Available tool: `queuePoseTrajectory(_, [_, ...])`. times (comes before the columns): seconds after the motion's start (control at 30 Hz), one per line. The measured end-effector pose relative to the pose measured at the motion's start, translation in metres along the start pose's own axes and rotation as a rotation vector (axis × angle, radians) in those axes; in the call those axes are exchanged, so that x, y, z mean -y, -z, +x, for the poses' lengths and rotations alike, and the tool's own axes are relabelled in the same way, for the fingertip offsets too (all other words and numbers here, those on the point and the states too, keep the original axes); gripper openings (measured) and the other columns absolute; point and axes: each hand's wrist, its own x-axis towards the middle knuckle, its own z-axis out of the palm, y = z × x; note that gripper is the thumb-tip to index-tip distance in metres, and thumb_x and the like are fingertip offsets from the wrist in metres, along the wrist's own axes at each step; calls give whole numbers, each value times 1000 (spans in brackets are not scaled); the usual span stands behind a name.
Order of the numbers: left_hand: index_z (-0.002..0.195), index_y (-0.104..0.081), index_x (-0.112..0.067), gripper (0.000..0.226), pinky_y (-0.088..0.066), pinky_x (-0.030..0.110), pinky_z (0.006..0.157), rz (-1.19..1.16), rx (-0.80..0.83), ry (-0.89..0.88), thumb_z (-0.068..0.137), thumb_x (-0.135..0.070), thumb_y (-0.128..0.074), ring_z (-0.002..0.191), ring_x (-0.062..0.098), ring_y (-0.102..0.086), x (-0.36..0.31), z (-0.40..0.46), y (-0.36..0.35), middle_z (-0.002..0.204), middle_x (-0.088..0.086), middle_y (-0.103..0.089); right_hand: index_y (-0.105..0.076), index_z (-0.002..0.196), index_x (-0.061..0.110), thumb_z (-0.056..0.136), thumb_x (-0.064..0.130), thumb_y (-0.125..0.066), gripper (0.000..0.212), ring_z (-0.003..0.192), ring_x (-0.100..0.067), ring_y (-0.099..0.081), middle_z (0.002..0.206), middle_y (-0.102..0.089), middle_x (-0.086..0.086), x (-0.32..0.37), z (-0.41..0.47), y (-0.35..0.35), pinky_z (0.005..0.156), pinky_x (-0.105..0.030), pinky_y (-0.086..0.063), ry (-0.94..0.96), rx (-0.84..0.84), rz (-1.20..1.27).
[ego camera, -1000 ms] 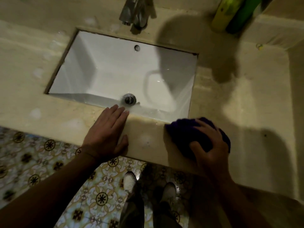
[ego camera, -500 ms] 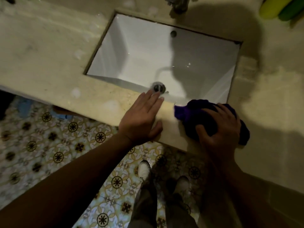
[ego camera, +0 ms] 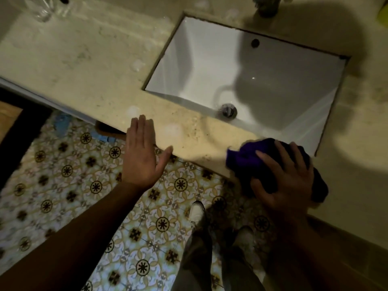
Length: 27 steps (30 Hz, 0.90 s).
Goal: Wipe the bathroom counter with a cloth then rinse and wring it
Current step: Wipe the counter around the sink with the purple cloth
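A dark purple cloth [ego camera: 247, 156] lies bunched on the front strip of the beige stone counter [ego camera: 84, 66], just right of the sink's near corner. My right hand [ego camera: 287, 181] presses flat on top of it, fingers spread over the cloth. My left hand [ego camera: 142, 156] is open with fingers together, its fingertips at the counter's front edge left of the cloth and the palm hanging over the floor. The white rectangular sink [ego camera: 220, 66] is set into the counter, with a metal drain [ego camera: 229, 110] near its front wall.
The tap base [ego camera: 266, 5] stands behind the sink at the top edge. A clear glass [ego camera: 44, 9] sits at the counter's far left corner. A yellow-green bottle [ego camera: 384, 11] shows at the top right. Patterned floor tiles [ego camera: 69, 185] and my shoes [ego camera: 197, 211] lie below.
The view has swung left, showing more counter left of the sink. My left hand slid left along the front edge, away from the drain. My right hand stays pressed on the cloth.
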Motion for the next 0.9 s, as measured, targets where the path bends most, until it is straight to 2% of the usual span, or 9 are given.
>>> queuePoseTrajectory(0.1, [158,-20,9,86,-10,62,126,15,-34,7,105,-56,-36,158,46,-7,-2,2,-12,168,29,-12,-63,134,28,82,60,-51,62,149,-38,-28,156,-44,-10,11,9,-9,117,-66,-18,-8,69,-94])
queuePoseTrajectory(0.23, [159,-19,9,88,-6,61,127,-1,-58,40,103,-58,-35,157,46,-6,-4,3,-18,168,29,-11,-58,138,32,83,62,-49,64,150,-35,-27,157,-42,-5,20,27,-18,119,-63,-15,5,98,-119])
queuePoseTrajectory(0.43, [158,-22,10,90,-5,59,128,33,-79,49,102,-60,-35,157,47,-9,-4,5,-21,167,31,-14,-61,135,28,87,55,-53,55,143,-33,-40,148,-53,-5,47,76,-44,117,-61,-22,82,80,-117])
queuePoseTrajectory(0.6, [155,-25,14,90,-8,61,127,50,-99,30,102,-59,-38,154,52,-14,-4,6,-23,164,35,-18,-61,135,27,83,56,-52,60,149,-32,-29,155,-44,-6,24,43,-16,120,-63,-14,166,241,-93])
queuePoseTrajectory(0.73, [154,-27,13,89,-8,60,127,37,-124,31,100,-55,-47,154,52,-16,-2,7,-25,164,34,-20,-66,130,21,85,56,-53,58,149,-35,-30,154,-46,-10,3,4,6,118,-66,-17,174,229,-111])
queuePoseTrajectory(0.9, [155,-27,13,92,-9,61,127,23,-127,43,101,-61,-39,154,52,-16,-2,6,-28,164,34,-20,-67,128,21,85,56,-53,58,147,-36,-35,150,-51,-9,10,1,-2,116,-66,-21,117,130,-105])
